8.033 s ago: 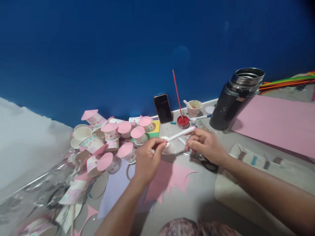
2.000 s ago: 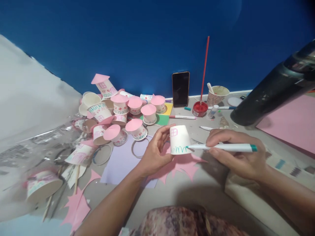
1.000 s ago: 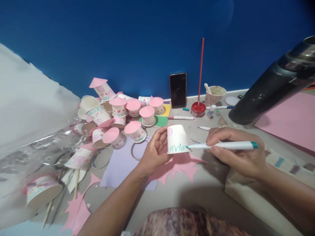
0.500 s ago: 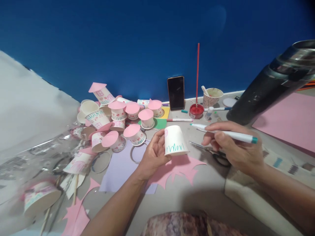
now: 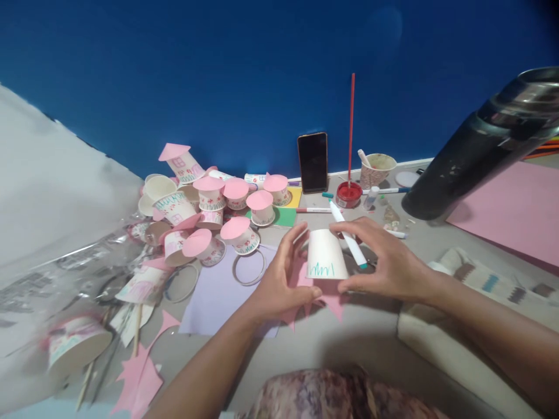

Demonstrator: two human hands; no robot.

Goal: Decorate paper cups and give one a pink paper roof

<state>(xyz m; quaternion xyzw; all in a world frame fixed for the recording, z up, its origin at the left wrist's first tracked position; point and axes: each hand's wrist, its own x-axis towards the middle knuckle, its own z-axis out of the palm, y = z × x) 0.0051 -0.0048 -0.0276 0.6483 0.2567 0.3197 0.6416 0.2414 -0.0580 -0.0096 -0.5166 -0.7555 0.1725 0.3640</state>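
Upside down between my hands is a white paper cup (image 5: 326, 250), with green zigzag strokes drawn along its rim. My left hand (image 5: 283, 279) curves round its left side, the thumb near the rim and the fingers behind. On the other side my right hand (image 5: 379, 256) steadies the cup with thumb and fingertips. A white marker with teal ends (image 5: 348, 234) is also held in the right hand, slanting beside the cup. Beneath them lie cut pink paper scraps (image 5: 334, 307), and scissors (image 5: 370, 260) are mostly covered by the right hand.
Several decorated cups with pink paper roofs (image 5: 259, 202) crowd the left, near clear plastic (image 5: 56, 262). A purple sheet (image 5: 213, 308) lies left of centre. At the back stand a phone (image 5: 312, 163), a red paint pot (image 5: 348, 196) and a cup (image 5: 378, 169). A dark flask (image 5: 463, 157) leans in at right.
My right hand has moved left to the cup, and the marker in it now points up and left. The cup has shifted slightly right and turned, with its pink drawing out of sight.
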